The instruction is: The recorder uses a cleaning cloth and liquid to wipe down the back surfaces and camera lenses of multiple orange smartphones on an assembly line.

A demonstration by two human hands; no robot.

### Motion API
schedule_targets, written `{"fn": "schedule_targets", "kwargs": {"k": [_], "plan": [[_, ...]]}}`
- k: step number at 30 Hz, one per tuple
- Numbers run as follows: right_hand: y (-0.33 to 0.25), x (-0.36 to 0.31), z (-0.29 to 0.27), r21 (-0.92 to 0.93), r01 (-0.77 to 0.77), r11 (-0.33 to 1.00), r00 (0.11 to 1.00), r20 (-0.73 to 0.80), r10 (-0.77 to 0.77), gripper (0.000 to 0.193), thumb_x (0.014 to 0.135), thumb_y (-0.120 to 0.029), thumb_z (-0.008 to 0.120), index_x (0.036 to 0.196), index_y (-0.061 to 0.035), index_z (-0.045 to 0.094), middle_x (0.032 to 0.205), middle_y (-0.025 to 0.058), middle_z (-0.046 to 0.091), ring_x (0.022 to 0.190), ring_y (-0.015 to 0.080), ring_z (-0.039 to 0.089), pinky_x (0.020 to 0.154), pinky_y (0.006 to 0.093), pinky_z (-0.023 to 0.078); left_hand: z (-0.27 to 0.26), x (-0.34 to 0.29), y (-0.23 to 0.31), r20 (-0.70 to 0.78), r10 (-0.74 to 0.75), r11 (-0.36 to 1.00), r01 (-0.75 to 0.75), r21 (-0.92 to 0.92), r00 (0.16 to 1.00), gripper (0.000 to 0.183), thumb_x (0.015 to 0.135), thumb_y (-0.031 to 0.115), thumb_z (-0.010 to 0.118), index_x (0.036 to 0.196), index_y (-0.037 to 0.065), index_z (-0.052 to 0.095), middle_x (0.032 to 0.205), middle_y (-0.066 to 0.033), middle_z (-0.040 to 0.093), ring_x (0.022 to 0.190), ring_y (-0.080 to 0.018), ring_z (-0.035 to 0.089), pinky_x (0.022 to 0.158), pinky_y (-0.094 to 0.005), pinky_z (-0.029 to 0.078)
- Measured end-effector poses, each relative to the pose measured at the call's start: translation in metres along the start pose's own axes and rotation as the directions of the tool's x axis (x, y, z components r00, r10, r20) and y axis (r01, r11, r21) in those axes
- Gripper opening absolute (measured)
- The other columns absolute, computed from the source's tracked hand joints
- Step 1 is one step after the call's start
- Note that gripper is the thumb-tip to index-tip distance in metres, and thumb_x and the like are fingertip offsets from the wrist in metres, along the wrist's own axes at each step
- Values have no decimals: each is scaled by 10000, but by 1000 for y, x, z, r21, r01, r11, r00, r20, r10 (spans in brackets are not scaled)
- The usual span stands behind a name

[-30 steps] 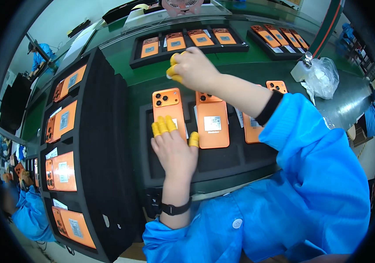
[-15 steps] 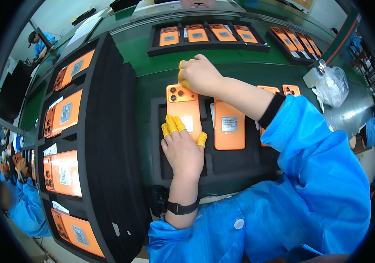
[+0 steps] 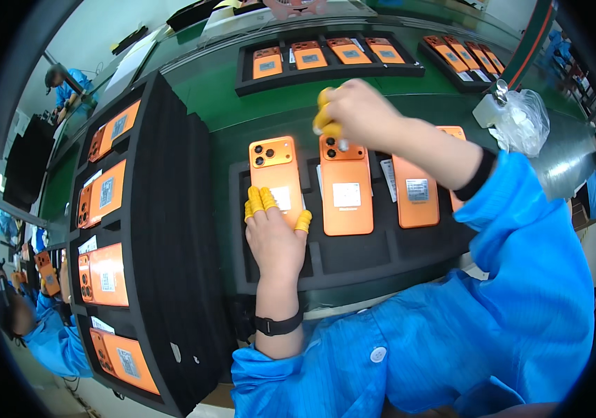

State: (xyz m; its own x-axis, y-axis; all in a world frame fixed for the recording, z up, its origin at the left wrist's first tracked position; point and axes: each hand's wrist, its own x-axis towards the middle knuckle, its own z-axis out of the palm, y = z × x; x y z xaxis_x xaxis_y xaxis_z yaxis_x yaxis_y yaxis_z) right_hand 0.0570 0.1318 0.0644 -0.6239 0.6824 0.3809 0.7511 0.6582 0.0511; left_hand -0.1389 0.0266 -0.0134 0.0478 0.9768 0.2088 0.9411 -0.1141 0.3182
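In the dark foam tray (image 3: pixel 350 268) in front of me lie several orange phones, backs up, with pale labels. My left hand (image 3: pixel 275 251), in yellow finger cots, spans the lower part of the leftmost phone (image 3: pixel 275 174), fingers along its left side and thumb at its right edge. Over the camera block of the second phone (image 3: pixel 348 212) is my right hand (image 3: pixel 357 115), its cotted fingers closed and blurred. A small whitish tip shows beneath these fingers; what it belongs to is hidden. My right forearm passes above the third phone (image 3: pixel 418 202) and partly covers the rightmost one.
At the left rises a tall stack of black foam trays (image 3: pixel 179 244), its top one holding orange phones. Farther off lie two more phone trays (image 3: pixel 329 73). A bottle with a metal top (image 3: pixel 491 108) stands by a clear plastic bag (image 3: pixel 523 125). Other people in blue work at the left.
My right hand has moved rightward from the top of the leftmost phone to the second phone's camera block. My left hand stays on the leftmost phone. The whole view has shifted slightly.
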Motion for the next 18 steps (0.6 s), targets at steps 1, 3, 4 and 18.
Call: {"fn": "schedule_targets", "kwargs": {"k": [1,3,4,18], "plan": [[4,-14,-24,35,-64,997,997,-40,66,133,655,-179,659,756,-93,658,725,52,566,711,198,577,664,318,428,0,-1,1,-10,10,1000,-10,-9,1000,654,726,293,658,1190,-72,377,1241,-235,357,1086,-354,396,922,-398,339],[18,-46,-58,120,-322,939,947,64,316,172,688,-205,663,785,-64,656,718,66,561,684,206,568,631,312,445,1,0,6,14,-13,1000,13,-26,1000,680,723,278,664,1211,-75,348,1298,-238,287,1136,-362,354,944,-402,319],[29,-66,-71,81,-369,926,929,41,367,167,696,-202,663,779,-58,653,722,70,563,680,201,567,629,311,445,-1,-2,9,12,-64,998,64,9,998,701,716,291,669,1214,-79,342,1284,-241,306,1134,-363,356,945,-405,318],[117,-246,-18,654,-585,479,346,-333,877,198,802,-87,587,972,14,594,907,29,597,816,88,539,751,209,405,4,-10,8,-214,-42,999,38,-20,976,873,539,166,779,1253,-9,310,1124,-237,369,1024,-390,361,864,-447,331]]}}
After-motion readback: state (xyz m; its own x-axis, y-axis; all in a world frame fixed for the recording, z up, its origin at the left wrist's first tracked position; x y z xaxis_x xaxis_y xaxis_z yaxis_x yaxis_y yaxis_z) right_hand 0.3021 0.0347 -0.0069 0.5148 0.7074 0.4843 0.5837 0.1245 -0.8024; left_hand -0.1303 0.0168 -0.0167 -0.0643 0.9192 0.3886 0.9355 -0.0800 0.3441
